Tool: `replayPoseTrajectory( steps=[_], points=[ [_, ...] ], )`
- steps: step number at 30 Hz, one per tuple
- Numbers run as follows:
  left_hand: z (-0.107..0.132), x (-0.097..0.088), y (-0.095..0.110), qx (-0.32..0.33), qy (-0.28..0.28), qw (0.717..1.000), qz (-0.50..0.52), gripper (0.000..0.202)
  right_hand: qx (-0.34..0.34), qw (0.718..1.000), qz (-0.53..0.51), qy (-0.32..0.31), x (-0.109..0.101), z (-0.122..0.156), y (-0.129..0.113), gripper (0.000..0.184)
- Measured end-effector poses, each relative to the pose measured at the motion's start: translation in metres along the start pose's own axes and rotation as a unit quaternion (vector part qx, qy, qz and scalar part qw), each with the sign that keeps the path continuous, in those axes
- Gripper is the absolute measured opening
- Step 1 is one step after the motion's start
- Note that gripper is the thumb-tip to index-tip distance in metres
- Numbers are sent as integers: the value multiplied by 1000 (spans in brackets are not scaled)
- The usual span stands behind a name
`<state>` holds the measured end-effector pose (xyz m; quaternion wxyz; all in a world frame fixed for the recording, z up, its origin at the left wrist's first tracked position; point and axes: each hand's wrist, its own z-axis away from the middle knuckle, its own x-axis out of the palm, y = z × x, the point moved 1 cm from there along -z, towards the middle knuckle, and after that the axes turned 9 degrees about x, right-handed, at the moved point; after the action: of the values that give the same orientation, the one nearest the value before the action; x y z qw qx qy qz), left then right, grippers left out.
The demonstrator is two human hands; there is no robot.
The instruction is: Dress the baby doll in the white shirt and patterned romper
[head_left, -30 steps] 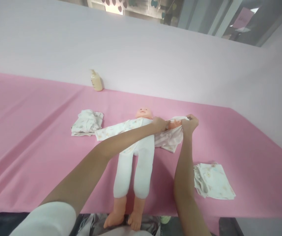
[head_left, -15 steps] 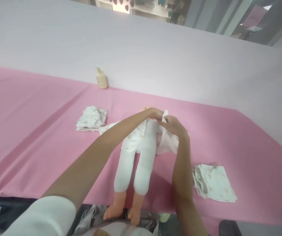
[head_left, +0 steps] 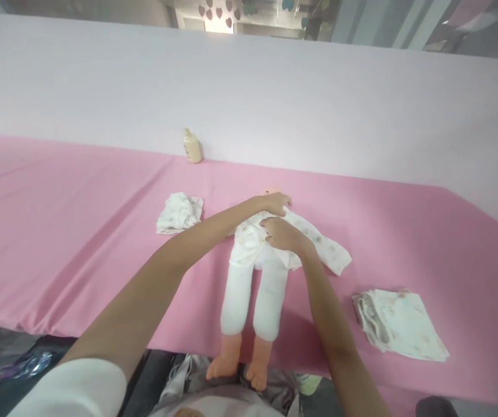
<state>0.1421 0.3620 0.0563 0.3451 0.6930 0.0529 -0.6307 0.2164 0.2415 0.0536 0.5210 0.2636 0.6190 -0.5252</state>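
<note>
A baby doll (head_left: 268, 304) lies on its back on the pink-covered table, its feet at the near edge. It has white legs and wears a white printed baby shirt (head_left: 249, 242), with one sleeve spread out to the right. At the upper chest, my left hand (head_left: 275, 202) has its fingers closed on the shirt's edge near the neck. Just below, my right hand (head_left: 284, 234) grips the front of the shirt between thumb and fingers. My hands and left forearm cover most of the doll's head and chest.
A folded white cloth pile (head_left: 179, 214) lies to the left, and another folded printed cloth (head_left: 401, 324) to the right. A cream pump bottle (head_left: 192, 147) stands against the white wall (head_left: 249, 98). The pink cover (head_left: 101, 249) has creases on the left.
The shirt's right side, earlier held up between both hands, now lies across the chest with its sleeve out to the right. My right hand has moved left and down onto the shirt front.
</note>
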Motion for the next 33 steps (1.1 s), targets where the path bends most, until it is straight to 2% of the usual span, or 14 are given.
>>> replayPoseTrajectory(
  steps=[2,4,6,8,10,12,15,17,21,24,26,28,30,33],
  points=[
    [6,-3,-4,23,21,999,-41,27,-49,998,-26,-23,0,5,-3,40],
    [16,-6,-12,18,31,997,-70,25,-87,989,-72,-100,-2,9,-8,45],
    [28,-4,-21,-10,48,993,-105,23,-90,965,-130,-209,-7,13,-10,40],
    [44,2,-26,-45,82,987,-130,24,-71,942,-190,-268,-15,15,-8,31],
    [63,11,-25,-83,120,980,-133,25,-28,942,-225,-247,-24,16,2,22],
    [84,22,-20,-144,136,973,-120,26,57,954,-233,-178,-30,14,22,22],
    [113,39,-7,-249,119,959,-64,42,224,952,-191,-81,-30,5,53,33],
    [124,46,0,-258,111,960,12,60,281,942,-165,-76,-24,-1,64,46],
    [124,50,7,-182,119,968,122,84,254,941,-196,-108,-13,-10,60,80],
    [117,52,7,-185,143,968,94,84,204,955,-176,-125,-7,-12,52,102],
    [114,56,10,-202,159,966,40,76,165,964,-147,-150,-3,-13,48,109],
    [113,61,17,-206,156,966,-6,67,155,968,-120,-155,2,-14,44,112],
    [115,64,23,-187,146,971,-17,61,175,969,-103,-141,6,-14,40,114],
    [119,61,27,-129,145,981,27,57,204,965,-104,-125,8,-14,35,115]
  ],
)
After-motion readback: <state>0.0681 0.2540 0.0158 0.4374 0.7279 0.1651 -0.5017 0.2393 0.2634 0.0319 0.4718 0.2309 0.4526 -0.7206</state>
